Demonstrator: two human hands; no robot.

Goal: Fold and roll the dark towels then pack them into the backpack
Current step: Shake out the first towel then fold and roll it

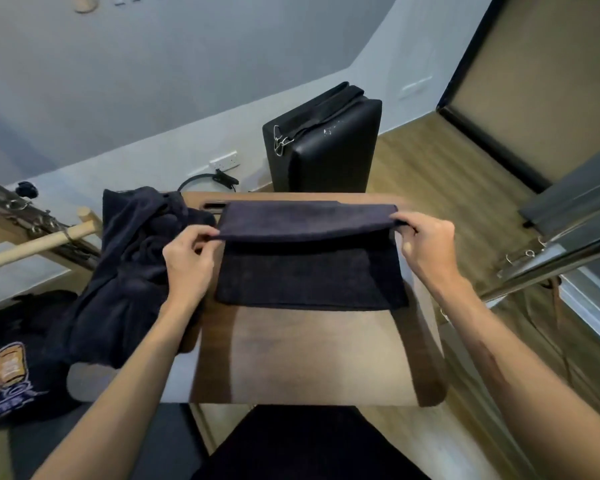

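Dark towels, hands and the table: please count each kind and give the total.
Towel being folded: 1
Heap of unfolded dark towels: 1, number inside cannot be told
Hands (left, right): 2
Wooden table: 1
Total: 5

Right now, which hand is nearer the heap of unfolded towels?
Left. The left hand pinches the flat towel's corner right against the heap of unfolded towels; the right hand pinches the opposite corner, across the towel from it.
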